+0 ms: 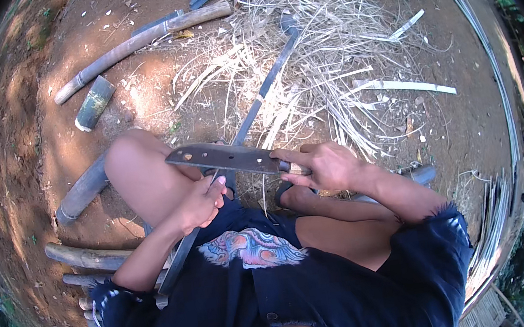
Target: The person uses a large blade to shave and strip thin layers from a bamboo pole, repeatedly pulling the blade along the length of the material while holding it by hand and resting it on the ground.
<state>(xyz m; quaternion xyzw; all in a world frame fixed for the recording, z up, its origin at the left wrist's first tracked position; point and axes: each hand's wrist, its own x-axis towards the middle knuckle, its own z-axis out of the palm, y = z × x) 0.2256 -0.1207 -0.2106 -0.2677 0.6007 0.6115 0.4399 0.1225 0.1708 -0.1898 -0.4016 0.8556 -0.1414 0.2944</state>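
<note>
- The right hand (328,167) is wrapped around the handle of a knife (225,158), forefinger laid forward along it; the broad dark blade lies level across the lap, tip over the left knee (139,172).
- The left hand (201,203) is closed around a long bamboo strip (265,84), which passes under the blade. One end runs out over the ground ahead; the other slants down past the left thigh.
- Blade and strip cross just above the left hand. I cannot tell whether the edge has bitten in.
- Judged by the heap of pale shavings (327,57) ahead, a good deal of paring looks done; this strip looks mid-way, with most of its far length still dark.
- Uncut stock remains: a long bamboo pole (130,46) and a short green stub (94,102) at upper left, and round sections (87,257) by the left hip.
- A sheaf of thin slats (492,70) curves down the right side, possibly finished work.
- Edges: the knife tip is near the bare left knee, and the left fingers sit right beside the blade.
- Room: open dirt ground (77,153) lies left of the knee; ahead, the shavings clutter the strip's path; poles crowd the left hip.
</note>
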